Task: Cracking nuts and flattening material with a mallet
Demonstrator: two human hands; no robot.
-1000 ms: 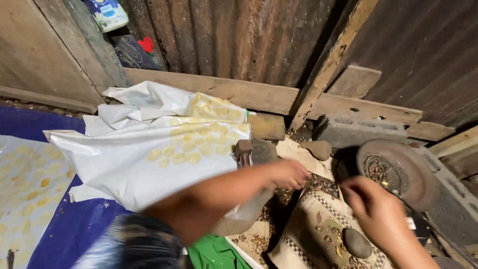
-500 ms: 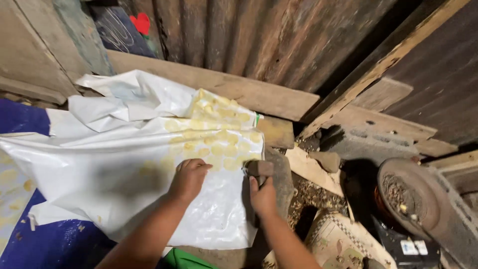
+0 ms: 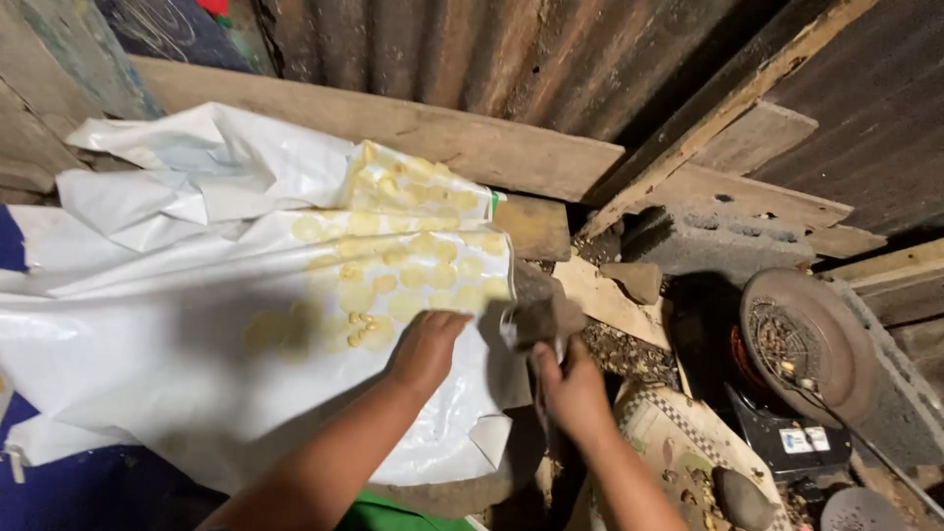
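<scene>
Down near the middle of the view, the left hand [image 3: 425,349] lies palm-down on the white plastic sheet [image 3: 197,334], fingers together and bent, pressing the sheet close to its right edge; whether it pinches any of the sheet cannot be told. Its forearm runs up from the bottom edge at a slant. Just beside it, the right hand [image 3: 570,388] is closed around the handle of a hammer [image 3: 539,320], whose blunt dark head sits upright above the fist, right at the sheet's edge. The two hands are near each other but apart.

Under the sheet, rows of pale yellow flattened discs [image 3: 413,265] show through the plastic, spread from the left hand up toward the crumpled far end. A blue tarp [image 3: 88,487] peeks out at the lower left, and a bit of green cloth [image 3: 393,516] lies below the left forearm.

To the right, a round rusty metal disc [image 3: 796,339] sits on a dark box, with a grey concrete block [image 3: 718,246] behind it. A smooth dark stone [image 3: 739,497] rests on a patterned sack [image 3: 678,447] at the lower right. Wooden planks [image 3: 413,133] and rusty corrugated sheeting [image 3: 472,49] close off the back.
</scene>
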